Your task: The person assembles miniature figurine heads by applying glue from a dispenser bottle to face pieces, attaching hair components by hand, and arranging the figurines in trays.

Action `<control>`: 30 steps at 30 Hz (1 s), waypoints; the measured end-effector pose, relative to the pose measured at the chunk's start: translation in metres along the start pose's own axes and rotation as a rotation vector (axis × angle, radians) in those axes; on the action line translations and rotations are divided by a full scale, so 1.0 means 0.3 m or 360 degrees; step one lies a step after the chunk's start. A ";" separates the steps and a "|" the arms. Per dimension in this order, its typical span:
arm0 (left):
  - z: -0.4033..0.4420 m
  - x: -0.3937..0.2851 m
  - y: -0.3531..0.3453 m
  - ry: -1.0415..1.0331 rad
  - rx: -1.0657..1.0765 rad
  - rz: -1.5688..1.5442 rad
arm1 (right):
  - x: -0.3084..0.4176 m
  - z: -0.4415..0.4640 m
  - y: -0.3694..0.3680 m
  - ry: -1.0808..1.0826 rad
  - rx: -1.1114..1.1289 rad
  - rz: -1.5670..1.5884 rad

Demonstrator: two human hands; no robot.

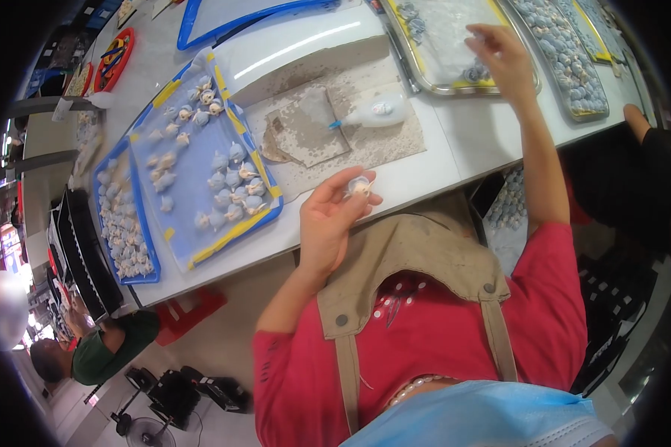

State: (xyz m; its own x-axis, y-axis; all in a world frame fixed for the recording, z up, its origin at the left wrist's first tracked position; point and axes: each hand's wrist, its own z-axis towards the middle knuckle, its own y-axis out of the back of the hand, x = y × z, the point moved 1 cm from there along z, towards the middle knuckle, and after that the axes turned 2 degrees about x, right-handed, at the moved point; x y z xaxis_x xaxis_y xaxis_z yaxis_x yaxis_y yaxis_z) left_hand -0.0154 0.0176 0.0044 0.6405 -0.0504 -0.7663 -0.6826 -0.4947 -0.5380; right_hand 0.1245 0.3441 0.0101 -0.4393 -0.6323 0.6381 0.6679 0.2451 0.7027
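Note:
My left hand pinches a small figurine, pale with a blue-grey top, near the table's front edge. My right hand is raised over a metal tray lined with clear film and yellow tape. Its thumb and fingertips come together, and whatever they hold is too small to make out. Grey-blue pieces lie in that tray below the hand. Between my hands a white squeeze bottle with a blue tip rests on its side on stained cardboard.
Left, a blue tray with yellow tape carries many similar figurines; another blue tray beside it is fuller. A tray of grey-blue pieces stands right. A red basket is far left. A person in green sits left; another person's arm shows right.

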 end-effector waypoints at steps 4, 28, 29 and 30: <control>0.009 0.006 0.009 -0.0026 -0.0004 -0.0064 | 0.242 -0.179 -0.085 -0.0072 0.0436 0.1092; -0.006 0.012 0.033 -0.0236 -0.0032 0.0247 | 0.497 -0.422 -0.227 0.0875 0.0118 0.0031; -0.006 0.014 0.031 -0.0240 -0.0048 0.0279 | 0.506 -0.426 -0.222 0.0864 0.0118 0.0019; -0.009 0.013 0.024 -0.0249 -0.0059 0.0294 | 0.519 -0.429 -0.212 0.0851 0.0119 0.0007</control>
State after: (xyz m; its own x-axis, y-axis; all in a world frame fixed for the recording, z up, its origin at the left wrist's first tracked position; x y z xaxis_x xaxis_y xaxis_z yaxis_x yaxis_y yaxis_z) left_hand -0.0168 0.0114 -0.0015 0.4415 -0.0093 -0.8972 -0.7679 -0.5212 -0.3725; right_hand 0.0908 0.1354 0.0243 -0.0564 -0.9123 0.4057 0.6161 0.2879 0.7331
